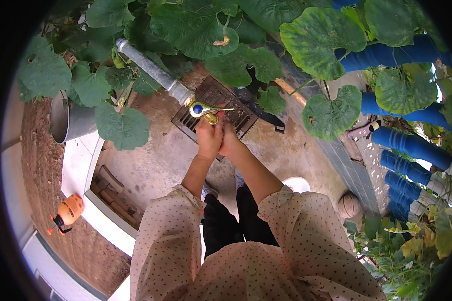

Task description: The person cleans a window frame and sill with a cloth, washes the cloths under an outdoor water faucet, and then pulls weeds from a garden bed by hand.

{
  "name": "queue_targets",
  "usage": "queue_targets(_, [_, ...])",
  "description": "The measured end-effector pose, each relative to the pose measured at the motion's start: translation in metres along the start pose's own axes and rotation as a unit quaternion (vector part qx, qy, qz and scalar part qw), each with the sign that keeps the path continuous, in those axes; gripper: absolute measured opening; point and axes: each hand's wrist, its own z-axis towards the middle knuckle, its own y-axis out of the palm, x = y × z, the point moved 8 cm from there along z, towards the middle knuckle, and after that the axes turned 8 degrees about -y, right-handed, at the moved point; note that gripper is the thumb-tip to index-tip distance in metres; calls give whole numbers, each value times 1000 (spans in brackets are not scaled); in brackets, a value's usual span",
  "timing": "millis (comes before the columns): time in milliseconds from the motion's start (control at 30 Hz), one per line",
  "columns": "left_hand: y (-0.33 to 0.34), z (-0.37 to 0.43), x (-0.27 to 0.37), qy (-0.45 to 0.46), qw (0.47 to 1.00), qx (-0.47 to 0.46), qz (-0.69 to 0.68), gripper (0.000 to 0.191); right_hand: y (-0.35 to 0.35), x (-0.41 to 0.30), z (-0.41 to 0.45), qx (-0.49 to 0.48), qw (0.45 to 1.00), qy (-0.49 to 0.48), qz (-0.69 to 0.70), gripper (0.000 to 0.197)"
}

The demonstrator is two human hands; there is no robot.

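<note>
A grey metal pipe slants down from the upper left and ends in a brass tap with a blue dot on its lever handle. Just under the spout, my left hand and my right hand press together, fingers overlapping. Their fingertips are partly hidden by the tap, and I see no object between them. Whether water runs cannot be told. Below them lies a rusty metal drain grate set in the concrete floor.
Broad vine leaves hang over the top. A metal bucket and an orange pump sprayer are at left. At right are blue containers, a basketball and a white basin.
</note>
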Motion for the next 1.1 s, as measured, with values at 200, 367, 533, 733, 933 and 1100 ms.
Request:
queue_targets(200, [17, -11, -58, -347, 813, 158, -440, 9, -31, -46, 9, 185, 908, -225, -301, 39])
queue_targets(367, [11, -29, -90, -483, 692, 238, -482, 17, 21, -74, -24, 16, 724, -399, -562, 28])
queue_targets(533, [29, -33, -122, -378, 594, 20, -710, 26, 62, -76, -43, -177, 511, -469, -699, 21])
queue_targets(733, [40, -46, -98, -542, 544, 117, -630, 34, 32, -106, -53, -74, 642, -464, -606, 22])
queue_targets(933, [44, -50, -83, -398, 577, -101, -706, 39, 75, -48, -102, -83, 476, -546, -684, 48])
queue_targets(1100, [60, -66, -54, -538, 606, -42, -585, 33, 46, -86, -60, -8, 652, -489, -579, 24])
